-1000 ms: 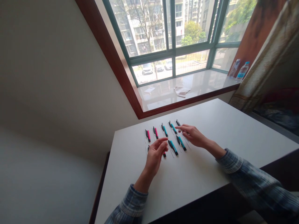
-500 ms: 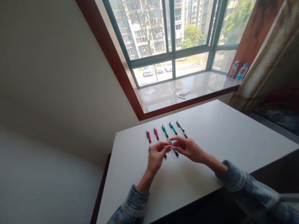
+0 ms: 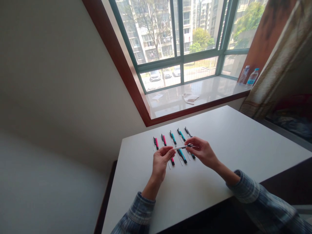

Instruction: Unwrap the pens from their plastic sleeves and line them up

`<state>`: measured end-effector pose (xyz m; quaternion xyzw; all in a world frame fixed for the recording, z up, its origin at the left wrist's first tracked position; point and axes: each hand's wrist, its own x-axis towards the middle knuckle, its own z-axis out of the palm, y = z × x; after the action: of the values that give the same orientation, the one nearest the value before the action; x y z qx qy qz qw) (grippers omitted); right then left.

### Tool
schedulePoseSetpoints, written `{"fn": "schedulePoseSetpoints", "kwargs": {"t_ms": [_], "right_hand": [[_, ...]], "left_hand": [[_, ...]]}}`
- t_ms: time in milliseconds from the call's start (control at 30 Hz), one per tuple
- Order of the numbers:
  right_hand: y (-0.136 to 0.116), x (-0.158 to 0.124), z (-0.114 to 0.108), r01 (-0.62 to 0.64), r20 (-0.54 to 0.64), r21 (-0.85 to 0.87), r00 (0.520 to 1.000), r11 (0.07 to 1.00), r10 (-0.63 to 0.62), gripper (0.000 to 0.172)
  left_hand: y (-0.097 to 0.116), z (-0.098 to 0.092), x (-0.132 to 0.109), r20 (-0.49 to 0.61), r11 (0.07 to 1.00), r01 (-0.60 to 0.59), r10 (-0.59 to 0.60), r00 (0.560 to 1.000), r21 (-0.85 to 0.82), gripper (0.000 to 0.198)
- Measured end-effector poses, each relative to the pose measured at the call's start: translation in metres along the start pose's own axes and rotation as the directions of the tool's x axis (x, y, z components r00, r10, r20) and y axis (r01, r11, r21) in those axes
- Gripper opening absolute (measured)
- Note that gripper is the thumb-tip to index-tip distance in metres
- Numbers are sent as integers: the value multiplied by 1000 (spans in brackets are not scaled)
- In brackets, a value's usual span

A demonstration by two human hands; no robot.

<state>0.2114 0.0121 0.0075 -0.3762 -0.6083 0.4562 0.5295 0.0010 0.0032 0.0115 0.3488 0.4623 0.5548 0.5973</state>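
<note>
A pen with a white barrel (image 3: 179,148) and a black clip part is held level between my hands, just above the table. My left hand (image 3: 160,161) pinches the white end between thumb and fingers. The black end is gripped by my right hand (image 3: 202,152), its fingers partly covering it. Below and beyond them, pens lie in rows with thin refills beside them: a pink and black pen (image 3: 157,143), a teal pen (image 3: 173,138), another teal pen (image 3: 183,156) and a grey-black pen (image 3: 188,131). My hands hide parts of the nearer row.
The white table (image 3: 136,182) reaches up to a wall on the left and a window sill (image 3: 168,108). A crumpled paper (image 3: 190,98) and two bottles, one with a blue label (image 3: 252,78), are on the sill. A curtain (image 3: 270,61) hangs at the right.
My hands have drawn slightly apart, and more of the white barrel shows between them. My right fingers have moved onto the black end of the pen.
</note>
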Motion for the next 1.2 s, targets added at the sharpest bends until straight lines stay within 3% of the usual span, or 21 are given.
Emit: {"fn": "schedulePoseSetpoints", "kwargs": {"t_ms": [267, 500, 700, 800, 933, 1033, 1200], "right_hand": [[-27, -3, 12, 49, -102, 113, 994, 992, -38, 28], [-28, -1, 9, 89, -122, 45, 989, 995, -83, 22], [-21, -5, -12, 83, -213, -3, 974, 997, -82, 21], [-9, -12, -34, 48, -352, -113, 932, 992, -85, 19], [13, -25, -62, -136, -464, -397, 883, 908, -71, 18], [28, -34, -72, -218, -403, -555, 915, 803, -30, 13], [47, -40, -67, -260, -295, -680, 953, 686, 69, 13]], "left_hand": [[1, 4, -4, 88, 957, 239, -227, 970, -165, 46], [-1, 2, -3, 116, 927, 291, -271, 956, -237, 45], [-1, 0, -2, 134, 933, 295, -272, 953, -207, 41], [-1, -2, -1, 137, 947, 269, -247, 959, -178, 38], [-2, -4, 0, 172, 961, 238, -213, 962, -141, 31], [-4, -3, -1, 203, 964, 237, -211, 956, -117, 28], [-5, -2, -1, 209, 964, 241, -215, 954, -111, 29]]}}
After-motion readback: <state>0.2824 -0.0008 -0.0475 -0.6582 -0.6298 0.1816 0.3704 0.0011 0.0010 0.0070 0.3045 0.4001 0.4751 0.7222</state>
